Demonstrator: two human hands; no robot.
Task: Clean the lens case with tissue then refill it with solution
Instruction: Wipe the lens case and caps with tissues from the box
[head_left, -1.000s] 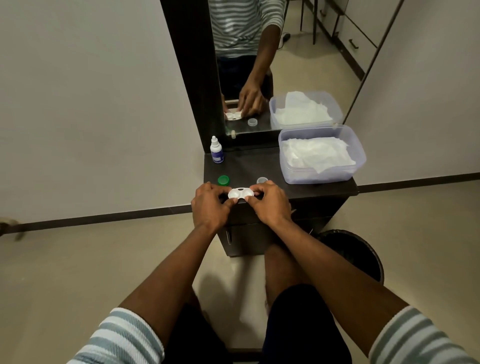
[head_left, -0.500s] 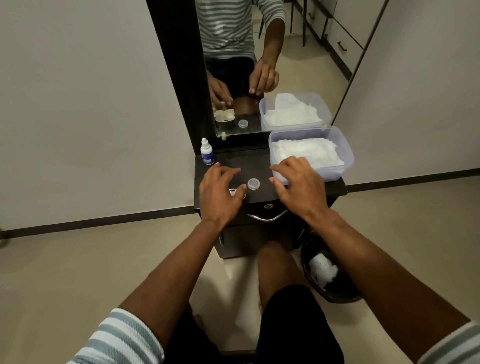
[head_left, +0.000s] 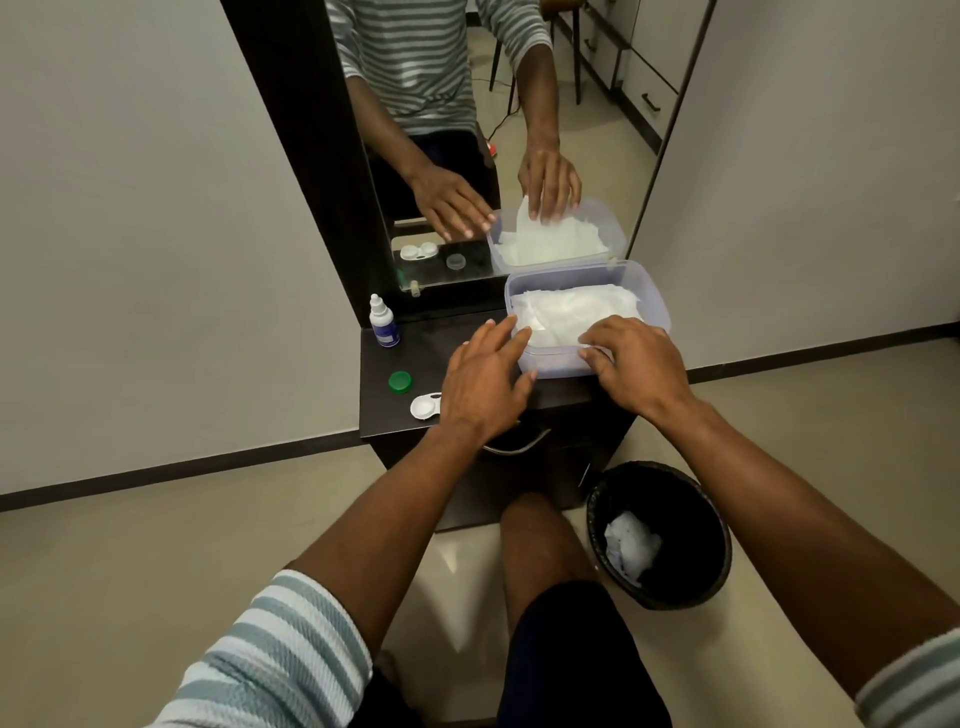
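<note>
Both hands at tissue box (head_left: 545, 366) front edge; lens case (head_left: 423, 406) near shelf edge.

The solution bottle (head_left: 383, 328) carries a blue label, print too small to read.

Let go of lens case (head_left: 425, 406); both my hands moved toward 1 o'clock, right hand (head_left: 636, 364) now pinching tissue (head_left: 571, 317), left hand (head_left: 485, 382) at the tub (head_left: 657, 301).
</note>
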